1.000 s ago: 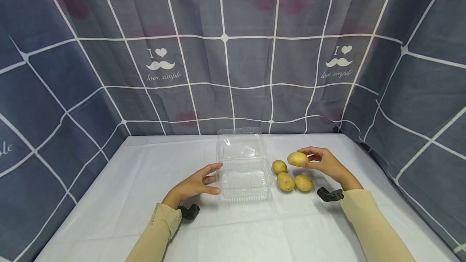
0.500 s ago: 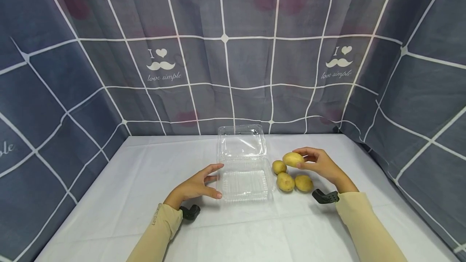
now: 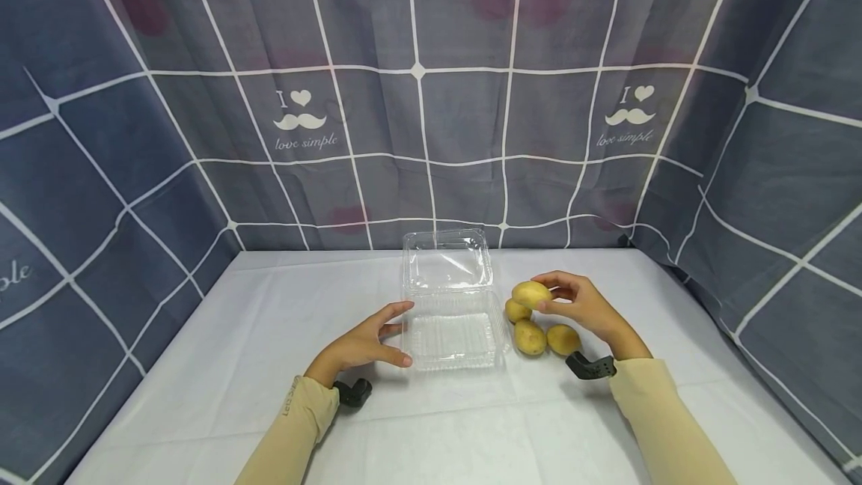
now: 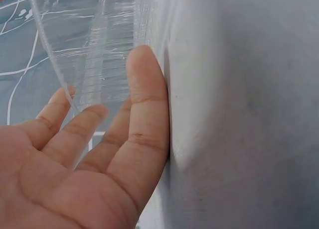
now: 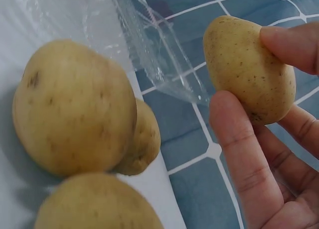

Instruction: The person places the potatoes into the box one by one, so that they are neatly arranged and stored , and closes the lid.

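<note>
My right hand [image 3: 584,309] pinches a yellow potato [image 5: 244,67] between thumb and fingers, held up off the table. In the head view it partly overlaps a small potato [image 3: 517,311] lying behind the others. Two more potatoes, one on the left [image 3: 530,338] and one on the right [image 3: 563,339], lie just in front. A clear plastic clamshell box [image 3: 454,343] sits left of them, its lid [image 3: 447,260] raised at the back and its tray bare. My left hand [image 3: 364,343] is beside the box's left wall, fingers spread and fingertips right at its edge, thumb near the front corner.
A white cloth [image 3: 417,425] covers the table. Grey-blue checked curtains [image 3: 465,118] enclose the back and both sides, close behind the raised lid. A black strap-like mount [image 3: 589,366] sits on the right wrist, another mount [image 3: 353,393] on the left.
My right hand has carried the potato left toward the box, over the small potato. The lid stands slightly higher than a second ago. My left hand has barely moved.
</note>
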### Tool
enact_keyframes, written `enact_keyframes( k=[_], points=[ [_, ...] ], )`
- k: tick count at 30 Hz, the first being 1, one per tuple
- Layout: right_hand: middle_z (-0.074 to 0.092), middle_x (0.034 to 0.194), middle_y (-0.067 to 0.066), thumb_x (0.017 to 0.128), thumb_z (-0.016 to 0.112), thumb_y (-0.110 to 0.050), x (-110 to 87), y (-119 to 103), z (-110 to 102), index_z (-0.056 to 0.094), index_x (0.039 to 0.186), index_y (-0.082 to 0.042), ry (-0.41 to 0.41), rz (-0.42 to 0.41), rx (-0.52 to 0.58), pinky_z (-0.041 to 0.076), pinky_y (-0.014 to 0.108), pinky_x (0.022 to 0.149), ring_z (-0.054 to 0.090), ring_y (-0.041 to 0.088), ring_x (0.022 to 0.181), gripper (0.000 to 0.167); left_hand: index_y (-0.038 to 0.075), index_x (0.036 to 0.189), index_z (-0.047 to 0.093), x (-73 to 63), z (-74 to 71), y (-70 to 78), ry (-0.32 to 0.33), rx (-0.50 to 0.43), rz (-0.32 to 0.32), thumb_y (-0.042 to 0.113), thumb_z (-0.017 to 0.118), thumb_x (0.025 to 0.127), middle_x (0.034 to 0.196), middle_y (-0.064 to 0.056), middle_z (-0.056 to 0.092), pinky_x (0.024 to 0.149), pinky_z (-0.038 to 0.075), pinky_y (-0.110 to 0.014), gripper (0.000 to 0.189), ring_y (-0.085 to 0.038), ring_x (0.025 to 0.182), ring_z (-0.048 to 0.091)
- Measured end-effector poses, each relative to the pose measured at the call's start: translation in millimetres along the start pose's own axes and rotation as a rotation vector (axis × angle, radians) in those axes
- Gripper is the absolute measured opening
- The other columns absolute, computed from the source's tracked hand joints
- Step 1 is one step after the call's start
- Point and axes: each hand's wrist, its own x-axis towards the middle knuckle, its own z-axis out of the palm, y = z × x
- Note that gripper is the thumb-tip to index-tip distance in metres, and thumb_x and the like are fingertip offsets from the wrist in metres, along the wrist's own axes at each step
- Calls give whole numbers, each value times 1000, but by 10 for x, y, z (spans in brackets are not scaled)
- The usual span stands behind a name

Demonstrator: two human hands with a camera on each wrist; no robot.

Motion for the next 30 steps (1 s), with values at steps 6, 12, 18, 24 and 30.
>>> enact_keyframes(
  k=[6, 12, 18, 24, 30],
  points=[
    [70, 130, 22, 97, 77, -3, 39, -18, 77, 65, 136, 11, -8, -23, 3, 57, 25, 93, 68, 13, 107, 43, 1, 170, 20, 3, 3, 2, 0, -1, 3, 9, 91, 87, 176, -25, 17, 115, 46, -62, 110, -53, 157, 30],
    [72, 127, 17, 97, 78, -2, 68, -24, 142, 66, 134, 11, -16, -33, 5, 56, 26, 95, 70, 12, 106, 42, 0, 170, 21, 0, 9, 5, 1, -8, 1, 8, 91, 86, 176, -25, 17, 116, 46, -61, 110, -52, 157, 30],
    [75, 123, 6, 96, 79, -1, 109, -63, 219, 66, 133, 11, -32, -67, 19, 57, 27, 95, 71, 14, 104, 41, -1, 169, 21, -4, 10, 8, 4, 3, 1, 8, 91, 86, 176, -26, 18, 115, 48, -59, 109, -52, 157, 31],
    [75, 123, 7, 95, 79, 1, 157, -97, 299, 67, 132, 13, -61, -86, 43, 57, 28, 94, 71, 14, 103, 41, 0, 169, 23, -9, 7, 10, 13, 20, 3, 8, 92, 86, 176, -25, 20, 118, 41, -65, 109, -51, 156, 33],
    [73, 123, 14, 94, 80, 0, 190, -129, 381, 67, 133, 11, -88, -60, 62, 59, 28, 90, 73, 16, 101, 42, 0, 170, 22, 2, 3, 14, 8, 31, -3, 10, 91, 86, 176, -24, 20, 121, 35, -68, 109, -50, 157, 33]
  ],
)
